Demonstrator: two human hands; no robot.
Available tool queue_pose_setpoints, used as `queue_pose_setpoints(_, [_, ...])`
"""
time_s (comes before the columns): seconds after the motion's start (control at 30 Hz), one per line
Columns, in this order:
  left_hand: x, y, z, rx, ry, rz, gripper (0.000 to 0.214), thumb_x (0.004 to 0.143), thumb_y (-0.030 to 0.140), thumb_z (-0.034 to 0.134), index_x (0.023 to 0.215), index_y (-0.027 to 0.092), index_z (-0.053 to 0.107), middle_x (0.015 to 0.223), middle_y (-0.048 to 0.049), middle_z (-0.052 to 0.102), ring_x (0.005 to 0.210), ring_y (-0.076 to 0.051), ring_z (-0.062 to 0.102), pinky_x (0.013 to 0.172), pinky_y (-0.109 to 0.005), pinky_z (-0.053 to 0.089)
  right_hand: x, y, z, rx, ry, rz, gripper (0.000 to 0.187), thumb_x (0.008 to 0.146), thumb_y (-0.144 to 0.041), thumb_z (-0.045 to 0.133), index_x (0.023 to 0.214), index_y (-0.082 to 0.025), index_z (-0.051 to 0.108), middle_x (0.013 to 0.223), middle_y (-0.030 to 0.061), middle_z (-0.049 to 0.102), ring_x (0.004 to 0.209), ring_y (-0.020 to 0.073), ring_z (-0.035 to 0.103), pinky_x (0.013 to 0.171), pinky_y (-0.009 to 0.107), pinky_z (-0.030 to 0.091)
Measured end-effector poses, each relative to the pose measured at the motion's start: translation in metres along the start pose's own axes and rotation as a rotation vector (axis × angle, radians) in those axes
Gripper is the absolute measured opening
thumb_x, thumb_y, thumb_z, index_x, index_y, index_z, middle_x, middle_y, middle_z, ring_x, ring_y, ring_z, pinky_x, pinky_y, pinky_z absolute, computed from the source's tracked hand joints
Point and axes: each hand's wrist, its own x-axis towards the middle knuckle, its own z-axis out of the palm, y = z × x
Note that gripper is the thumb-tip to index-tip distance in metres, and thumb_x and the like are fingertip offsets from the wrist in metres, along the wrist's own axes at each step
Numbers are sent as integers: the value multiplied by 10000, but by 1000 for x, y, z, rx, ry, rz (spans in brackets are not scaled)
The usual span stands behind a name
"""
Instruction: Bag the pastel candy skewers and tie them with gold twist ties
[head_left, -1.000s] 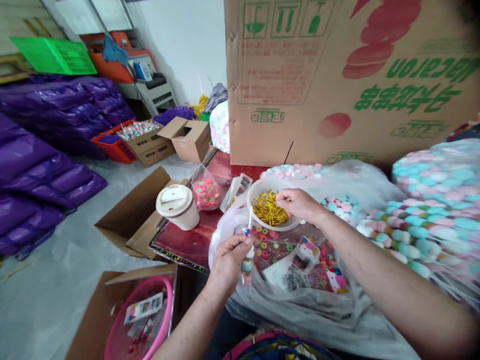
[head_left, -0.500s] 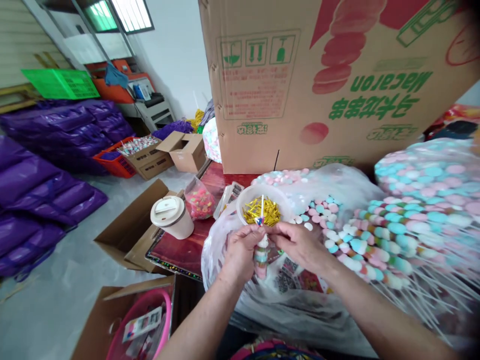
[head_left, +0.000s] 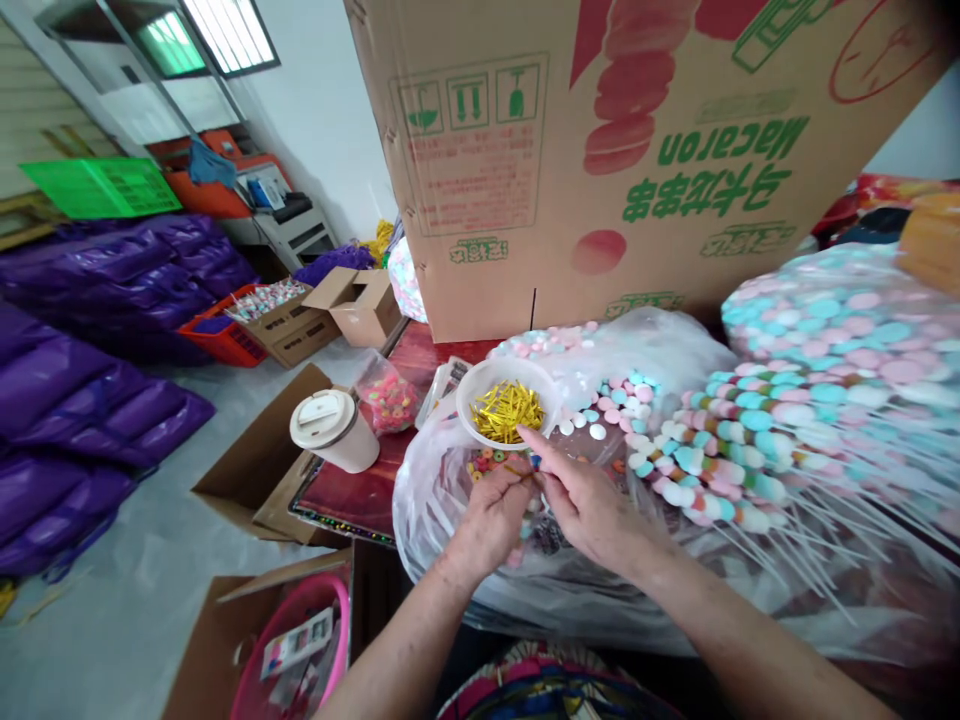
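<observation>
My left hand (head_left: 491,515) and my right hand (head_left: 589,500) meet over a clear plastic bag (head_left: 442,480) on the table, fingers pinched on a small wrapped candy stick (head_left: 531,470) with a gold twist tie at its top. The stick is mostly hidden behind my fingers. Just beyond them stands a white bowl (head_left: 480,385) of gold twist ties (head_left: 507,410). Loose ring candies (head_left: 487,462) lie in the bag by my left hand.
A lidded paper cup (head_left: 330,428) and a small bag of red candies (head_left: 388,398) sit at left. Heaps of pastel candy skewers (head_left: 750,430) fill the right. A big cardboard carton (head_left: 600,150) stands behind. A pink basket (head_left: 300,650) in a box sits on the floor.
My right hand left the bowl of twist ties and came to the candy stick in my left hand. Both hands then lowered toward the bag, and the stick is now mostly covered.
</observation>
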Motion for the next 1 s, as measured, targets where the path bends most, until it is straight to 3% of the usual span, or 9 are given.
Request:
queue_pose_setpoints(0.23, [1,-12,2,-294,161,-34,309,687,448,701,705,147,632,537,37,501,474,-76,432,473,-204,378,-17,8,18,99,239,205,366,883,-249,434,1225,-132,489,610,-10,569,543,139,532,563,247,460])
queue_pose_setpoints(0.37, [1,-12,-11,-475,-179,-274,395,482,376,856,671,104,641,559,-15,600,489,-110,541,499,-233,445,-18,3,-7,164,-65,-71,214,903,-239,432,757,-183,579,599,-6,555,547,116,503,534,228,398])
queue_pose_setpoints(0.43, [0,-10,-16,-539,-386,-380,430,432,338,879,695,99,636,562,-32,621,511,-149,591,530,-273,488,-16,2,-19,217,-212,-265,249,908,-211,418,708,-186,565,631,2,593,585,116,529,570,233,401])
queue_pose_setpoints(0.5, [-1,-9,-16,-616,-429,-375,484,447,313,878,814,120,629,574,-13,620,513,-147,597,531,-276,493,-14,3,-22,258,-246,-281,256,914,-211,417,696,-189,550,633,-5,612,586,108,540,573,223,400])
queue_pose_setpoints(0.63, [-5,-11,-3,-623,-156,-237,604,558,315,839,1062,184,532,628,46,593,497,-92,554,517,-227,458,-15,5,-13,9,-59,-114,266,913,-217,395,666,-195,490,585,-7,572,532,110,493,518,227,355])
queue_pose_setpoints(0.73, [-10,-11,8,-402,138,-19,731,589,351,827,1194,223,437,752,39,628,601,-98,589,587,-221,461,-21,1,-15,-356,137,-201,264,890,-138,355,684,-188,513,614,38,555,598,156,498,577,278,358])
queue_pose_setpoints(0.8, [-14,-4,11,-296,181,-15,749,638,474,773,1247,226,412,878,-11,659,735,-138,627,644,-241,470,-28,-5,-22,-524,248,-232,260,870,-100,357,698,-182,532,636,60,551,636,177,492,616,304,360])
queue_pose_setpoints(0.9, [-18,14,4,-383,-70,-223,796,735,787,390,1235,175,480,831,-84,681,700,-204,643,588,-307,479,-45,-9,-29,-523,212,-268,259,849,-83,351,707,-189,539,620,51,547,588,168,465,574,305,338])
queue_pose_setpoints(1.0, [-19,27,-9,-508,-164,-107,918,699,865,147,1186,210,570,654,-60,667,565,-207,623,594,-372,497,-63,0,-28,-278,133,-41,244,856,-146,347,675,-202,500,557,17,516,500,147,437,495,286,307])
